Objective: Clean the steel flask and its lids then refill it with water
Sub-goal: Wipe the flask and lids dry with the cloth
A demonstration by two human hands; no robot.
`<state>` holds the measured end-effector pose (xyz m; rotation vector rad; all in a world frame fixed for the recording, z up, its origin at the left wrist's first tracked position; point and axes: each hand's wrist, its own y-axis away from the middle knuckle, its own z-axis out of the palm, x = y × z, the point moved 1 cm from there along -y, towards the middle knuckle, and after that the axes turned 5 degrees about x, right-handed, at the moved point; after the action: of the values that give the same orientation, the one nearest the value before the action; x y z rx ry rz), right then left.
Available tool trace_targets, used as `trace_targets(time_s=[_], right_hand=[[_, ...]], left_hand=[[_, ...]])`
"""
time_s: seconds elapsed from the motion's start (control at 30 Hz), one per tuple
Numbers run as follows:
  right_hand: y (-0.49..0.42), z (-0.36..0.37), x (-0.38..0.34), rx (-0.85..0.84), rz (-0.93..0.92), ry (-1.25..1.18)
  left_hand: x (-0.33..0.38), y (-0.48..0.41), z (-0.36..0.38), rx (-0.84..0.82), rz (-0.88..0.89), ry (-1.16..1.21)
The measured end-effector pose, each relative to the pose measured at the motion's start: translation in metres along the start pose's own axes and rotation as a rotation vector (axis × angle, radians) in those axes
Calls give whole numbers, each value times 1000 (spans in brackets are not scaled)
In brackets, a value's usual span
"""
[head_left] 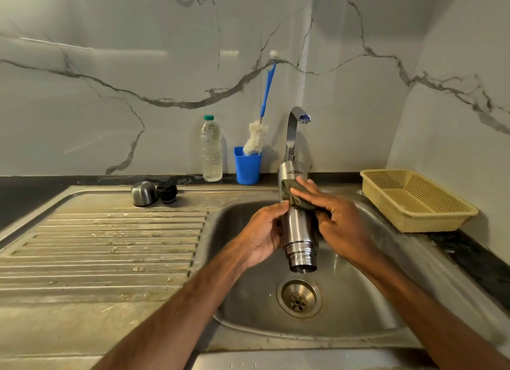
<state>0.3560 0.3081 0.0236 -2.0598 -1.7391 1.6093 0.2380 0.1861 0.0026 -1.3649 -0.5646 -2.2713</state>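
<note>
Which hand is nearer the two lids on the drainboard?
Left. The left hand grips the flask on the lids' side; the right hand holds a cloth on its far side.

The person's left forearm (193, 300) and right forearm (414, 300) are lean and bare from the lower edge up to the wrists, and the left hand (262, 231) and right hand (339, 220) are bare too.

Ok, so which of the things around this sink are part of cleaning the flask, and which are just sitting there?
In the job: steel flask, held by the left hand; scrub cloth in the right hand; steel cap; black stopper; tap; sink; probably the bottle brush.
Lying about: blue cup, plastic bottle, yellow basket.
</note>
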Motion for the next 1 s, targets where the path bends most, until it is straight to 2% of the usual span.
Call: trace_targets(time_s=[0.13,0.33,0.5,0.57,0.7,0.77,0.9,1.0], right_hand=[[-2,-6,-1,-36,-37,0],[-20,-14,9,117,25,40],[0,0,-1,-91,-21,69],[-3,-3,2,-97,-25,14],[-15,-7,4,57,25,-33],[-7,1,-5,17,0,1],[12,5,-11,-195,-191,-7],[-1,-2,-5,-131,-87,-60]], left_hand=[[2,-1,-4,17,5,18],[-3,1,6,-30,-28,-66],[1,-2,-6,52,13,-10],[3,-2,-11,75,9,34],[6,-1,-3,65,10,61],[8,-2,-5,88,27,80],[15,-2,-21,149,30,147],[14,-1,-20,156,34,111]])
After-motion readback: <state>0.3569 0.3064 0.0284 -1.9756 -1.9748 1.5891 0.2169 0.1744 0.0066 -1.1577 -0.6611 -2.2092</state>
